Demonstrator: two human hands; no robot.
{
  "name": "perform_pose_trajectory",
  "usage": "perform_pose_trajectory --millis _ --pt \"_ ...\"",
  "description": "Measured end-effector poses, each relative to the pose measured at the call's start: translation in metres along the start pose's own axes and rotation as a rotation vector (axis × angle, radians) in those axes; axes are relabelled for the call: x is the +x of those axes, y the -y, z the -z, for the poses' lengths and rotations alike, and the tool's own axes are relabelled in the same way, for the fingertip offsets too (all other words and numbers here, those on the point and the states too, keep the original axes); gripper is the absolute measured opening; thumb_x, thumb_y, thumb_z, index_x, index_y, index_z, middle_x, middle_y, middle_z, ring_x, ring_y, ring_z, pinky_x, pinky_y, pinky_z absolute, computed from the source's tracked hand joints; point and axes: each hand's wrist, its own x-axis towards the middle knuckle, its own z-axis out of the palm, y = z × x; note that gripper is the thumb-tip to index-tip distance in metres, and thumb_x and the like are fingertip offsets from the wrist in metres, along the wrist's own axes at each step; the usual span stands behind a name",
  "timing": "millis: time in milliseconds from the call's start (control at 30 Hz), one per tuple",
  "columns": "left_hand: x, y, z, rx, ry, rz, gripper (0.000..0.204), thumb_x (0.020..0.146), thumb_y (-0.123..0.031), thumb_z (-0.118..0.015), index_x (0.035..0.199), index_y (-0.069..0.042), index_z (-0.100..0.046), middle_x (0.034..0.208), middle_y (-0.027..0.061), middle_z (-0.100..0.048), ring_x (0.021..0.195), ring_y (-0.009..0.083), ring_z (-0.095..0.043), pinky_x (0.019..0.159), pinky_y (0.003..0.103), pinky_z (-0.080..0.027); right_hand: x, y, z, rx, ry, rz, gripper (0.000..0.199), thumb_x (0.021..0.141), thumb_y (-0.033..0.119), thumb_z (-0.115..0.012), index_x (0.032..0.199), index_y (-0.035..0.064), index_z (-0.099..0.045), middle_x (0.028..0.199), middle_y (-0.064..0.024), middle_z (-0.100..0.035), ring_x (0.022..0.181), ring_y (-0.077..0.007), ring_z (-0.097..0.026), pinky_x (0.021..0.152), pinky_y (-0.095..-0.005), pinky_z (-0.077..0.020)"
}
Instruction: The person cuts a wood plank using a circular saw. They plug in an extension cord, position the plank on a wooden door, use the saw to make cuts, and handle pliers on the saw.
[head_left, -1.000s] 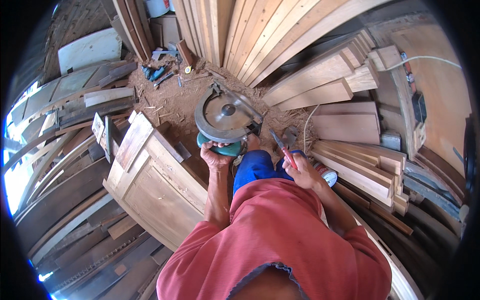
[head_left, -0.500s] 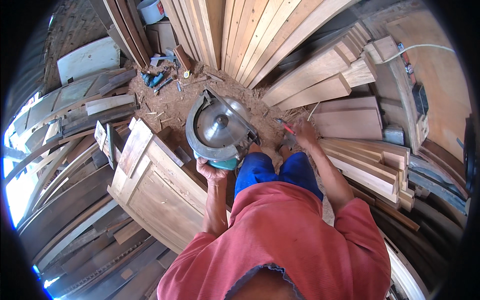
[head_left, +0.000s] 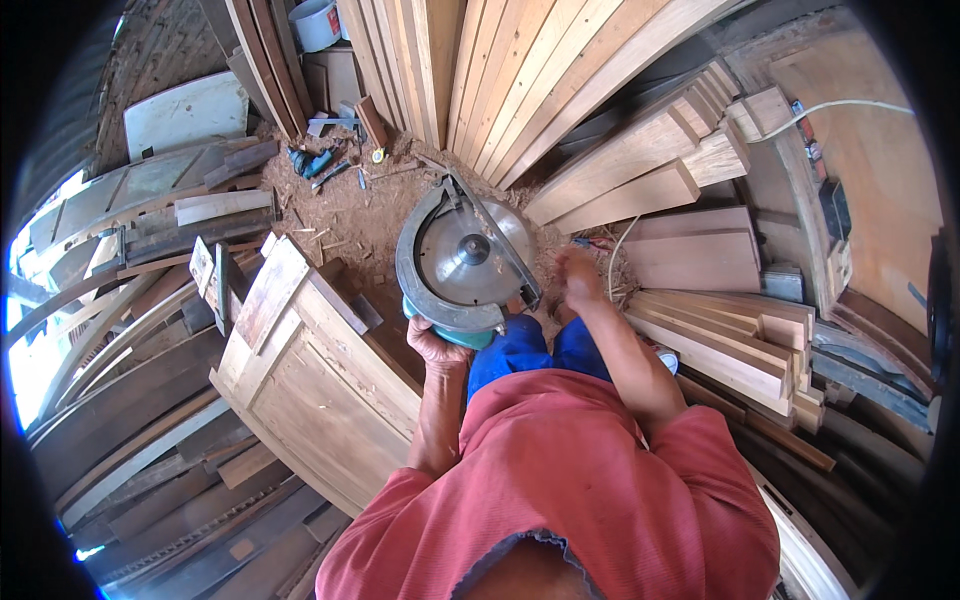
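Left hand (head_left: 437, 343) holding circular saw (head_left: 474, 249), right hand (head_left: 580, 280) clear of blade edge (head_left: 527, 238)

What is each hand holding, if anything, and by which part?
Left hand: the circular saw, by its green housing. Right hand: cannot tell whether it holds anything.

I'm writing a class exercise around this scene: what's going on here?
A person's left grip holds a circular saw from below. The right grip is close to a red-handled tool by the sawdust-strewn floor; contact is unclear. A panelled wooden piece lies to the left.
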Motion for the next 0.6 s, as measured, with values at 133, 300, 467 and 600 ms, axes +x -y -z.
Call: perform_pose_trajectory --millis 133,300,467,600 --pt "0.002 0.014 -0.006 0.027 0.031 0.048 0.066 0.068 -0.018 -0.064 0.132 -0.003 -0.063 0.13 0.0171 -0.069 0.12 0.0383 -0.066 0.109 0.057 -0.051 0.057 -0.029 0.053 -0.313 -0.032 0.169 0.014 0.095 0.026 -0.061 0.088 0.0159 -0.067 0.082 0.0002 -0.067 0.066 -0.0099 -0.062 0.053 -0.0331 -0.0474" --pt "0.003 0.008 -0.003 0.023 0.004 0.083 0.065 0.069 -0.017 -0.064 0.133 -0.004 -0.063 0.133 0.0175 -0.068 0.122 0.0386 -0.064 0.11 0.056 -0.051 0.038 -0.082 0.004 -1.284 0.019 0.788 0.019 0.097 0.023 -0.059 0.084 0.0113 -0.064 0.076 -0.0014 -0.062 0.061 -0.0129 -0.056 0.051 -0.035 -0.0435" --pt "0.008 0.01 -0.006 -0.005 -0.052 0.024 0.017 0.071 -0.01 -0.063 0.088 -0.007 -0.064 0.075 0.0032 -0.063 0.058 0.0175 -0.053 0.062 0.031 -0.053 -0.001 -0.015 0.029 -0.345 0.074 0.119 0.024 0.102 0.02 -0.051 0.084 0.01 -0.063 0.071 -0.0005 -0.057 0.055 -0.0117 -0.049 0.047 -0.0323 -0.0425" --pt "0.015 0.011 -0.01 -0.037 -0.058 0.036 0.006 0.071 -0.009 -0.062 0.074 -0.01 -0.057 0.067 0.0014 -0.055 0.06 0.0184 -0.053 0.063 0.033 -0.05 -0.02 0.009 0.052 -0.474 -0.02 0.288 0.026 0.104 0.021 -0.051 0.082 0.0091 -0.06 0.07 0.0007 -0.055 0.056 -0.0097 -0.048 0.047 -0.0306 -0.0394"
